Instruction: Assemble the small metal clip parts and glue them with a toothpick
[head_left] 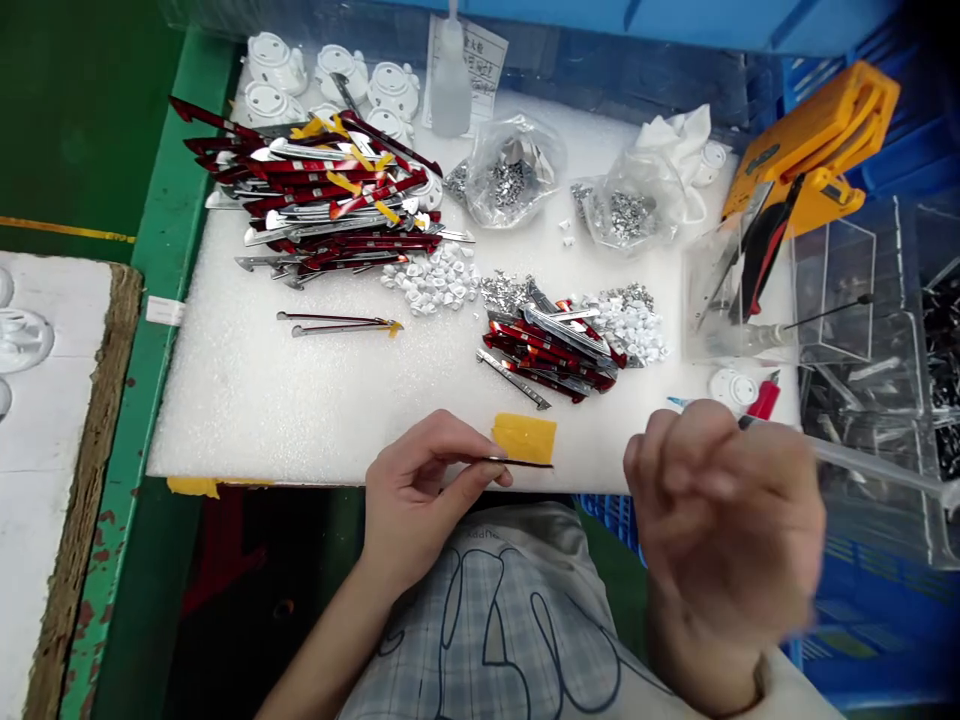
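Note:
My left hand [424,490] pinches a thin dark strip [531,463] between thumb and fingers, edge-on to me, at the front edge of the white foam sheet. Just behind the strip lies a piece of yellow tape [525,438]. To the right, my right hand [727,520], blurred, is closed around a clear syringe [862,462]; its blue tip points left and its barrel sticks out to the right. Farther back lie a pile of red and silver strips [555,345] and a single silver strip [514,380]. Small white caps [634,325] sit beside that pile.
A larger heap of red strips [337,190] is at the back left, near white round parts [394,90]. Bags of small metal pieces [514,175] and a squeeze bottle [450,90] stand behind. Pliers [772,240] and an orange tape dispenser [817,140] are at right.

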